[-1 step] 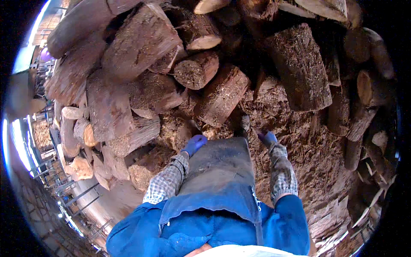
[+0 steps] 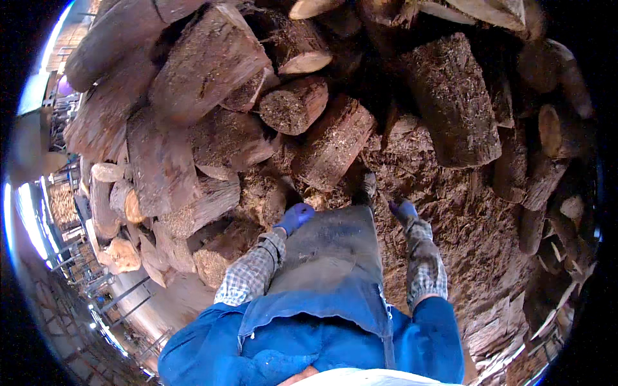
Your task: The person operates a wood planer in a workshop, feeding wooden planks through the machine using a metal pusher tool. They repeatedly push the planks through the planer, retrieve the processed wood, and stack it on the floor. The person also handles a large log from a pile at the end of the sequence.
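Note:
My left hand [image 2: 297, 217], in a purple-blue glove, is beside the left edge of my dark, soiled apron [image 2: 328, 241]. Its fingers look curled in, and no object shows in them. To the right of the apron hangs my right hand [image 2: 404, 211], gloved too, above ground covered in bark and wood chips [image 2: 444, 251]. One digit stands apart from the rest, and that hand holds nothing visible. Both forearms wear checked sleeve covers. Just ahead of my hands lies a split log [image 2: 335, 143] dusted with chips. A shoe [image 2: 368, 185] shows past the apron's far edge.
Logs are heaped ahead and to both sides. A thick log [image 2: 454, 103] leans at the right, and a large split log [image 2: 209, 64] rests at the upper left. Cut logs [image 2: 121, 255] edge the pile at left, near metal racks [image 2: 109, 293].
The view has shifted very slightly. My left hand sits a touch farther right, and my right hand has barely moved. The logs lie as before.

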`<move>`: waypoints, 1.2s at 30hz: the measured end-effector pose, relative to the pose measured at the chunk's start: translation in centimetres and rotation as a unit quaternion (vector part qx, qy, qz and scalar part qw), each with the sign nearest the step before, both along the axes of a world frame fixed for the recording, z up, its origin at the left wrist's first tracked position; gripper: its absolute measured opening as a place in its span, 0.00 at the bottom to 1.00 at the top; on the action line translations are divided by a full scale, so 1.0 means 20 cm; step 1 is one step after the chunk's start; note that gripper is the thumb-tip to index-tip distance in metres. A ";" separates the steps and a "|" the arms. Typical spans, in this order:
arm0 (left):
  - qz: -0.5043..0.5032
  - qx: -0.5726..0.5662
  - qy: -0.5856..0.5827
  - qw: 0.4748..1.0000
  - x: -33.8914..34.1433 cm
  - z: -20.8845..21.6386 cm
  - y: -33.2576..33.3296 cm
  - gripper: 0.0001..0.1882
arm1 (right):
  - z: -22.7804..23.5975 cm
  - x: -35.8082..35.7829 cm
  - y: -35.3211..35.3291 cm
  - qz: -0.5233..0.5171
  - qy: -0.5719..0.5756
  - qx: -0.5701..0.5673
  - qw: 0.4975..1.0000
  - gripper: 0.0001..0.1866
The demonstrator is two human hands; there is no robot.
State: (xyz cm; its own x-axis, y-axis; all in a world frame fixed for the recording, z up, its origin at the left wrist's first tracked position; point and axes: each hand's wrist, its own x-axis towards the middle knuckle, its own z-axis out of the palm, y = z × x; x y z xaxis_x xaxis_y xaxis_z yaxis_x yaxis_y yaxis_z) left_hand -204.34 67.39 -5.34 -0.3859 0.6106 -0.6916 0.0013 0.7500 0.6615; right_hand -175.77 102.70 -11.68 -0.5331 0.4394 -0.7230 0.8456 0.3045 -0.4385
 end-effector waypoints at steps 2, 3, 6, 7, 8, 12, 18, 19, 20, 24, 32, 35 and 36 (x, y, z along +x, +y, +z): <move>-0.071 -0.011 -0.004 0.997 -0.04 -0.17 0.08 0.24 | -0.15 0.10 -0.08 -0.051 -0.037 -0.073 0.995 0.24; -0.132 -0.023 0.009 0.991 -0.05 -0.18 0.20 0.26 | -0.24 0.14 -0.13 -0.058 -0.044 -0.032 0.997 0.24; -0.304 -0.081 0.046 0.948 -0.16 -0.47 0.38 0.27 | -0.29 -0.01 -0.27 -0.098 -0.074 -0.070 0.990 0.25; -0.357 -0.102 0.048 0.927 -0.19 -0.61 0.42 0.28 | -0.34 -0.07 -0.34 -0.168 -0.058 -0.107 0.978 0.27; -0.384 -0.086 -0.004 0.919 -0.30 -0.62 0.58 0.28 | -0.42 -0.13 -0.39 -0.207 -0.065 -0.111 0.970 0.29; -0.275 0.102 0.258 0.920 -0.56 -1.03 0.92 0.32 | -0.84 -0.51 -0.53 -0.234 -0.114 -0.063 0.963 0.34; -0.238 0.291 0.470 0.799 -1.00 -1.31 1.61 0.32 | -1.15 -1.41 0.00 -0.128 0.257 0.303 0.909 0.35; -0.242 0.303 0.461 0.798 -1.00 -1.37 1.67 0.32 | -1.22 -1.49 0.16 -0.112 0.250 0.346 0.897 0.37; -0.260 0.292 0.446 0.805 -0.95 -1.40 1.68 0.32 | -1.28 -1.59 0.32 -0.109 0.294 0.455 0.834 0.31; -0.301 0.253 0.418 0.819 -0.91 -1.42 1.65 0.32 | -1.40 -1.88 0.68 -0.150 0.241 0.304 0.909 0.31; -0.340 0.242 0.412 0.810 -0.86 -1.29 1.55 0.31 | -1.71 -1.84 0.79 -0.108 0.192 0.288 0.932 0.24; -0.351 0.250 0.419 0.799 -0.86 -1.23 1.61 0.30 | -1.65 -1.78 0.78 -0.115 0.167 0.296 0.933 0.26; -0.348 0.260 0.418 0.798 -0.84 -1.21 1.64 0.30 | -1.60 -1.72 0.82 -0.116 0.121 0.314 0.935 0.27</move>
